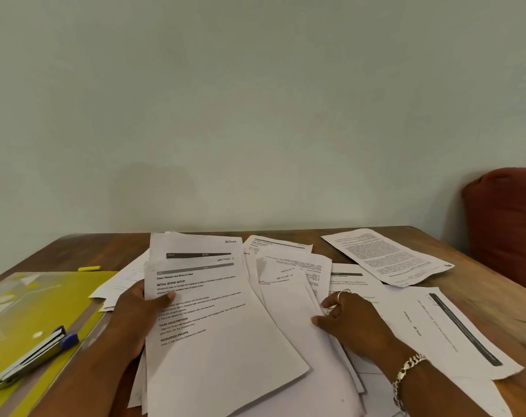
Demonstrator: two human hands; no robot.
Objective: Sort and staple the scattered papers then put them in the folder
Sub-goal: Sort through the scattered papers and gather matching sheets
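Note:
Printed white papers (289, 296) lie scattered over the middle of a wooden table (481, 296). My left hand (135, 314) grips a raised stack of sheets (207, 320) by its left edge, thumb on the top page. My right hand (349, 320) pinches the edge of a sheet marked "Section" lying in the pile. A yellow-green folder (45, 296) lies flat at the left. On it rests a blue and silver stapler (34, 356).
A yellow highlighter (89, 268) lies behind the folder. One printed sheet (388, 255) sits apart at the back right, another (454, 329) at the right near my wrist. A dark red cushion (505, 224) stands beyond the table's right edge. A pale wall is behind.

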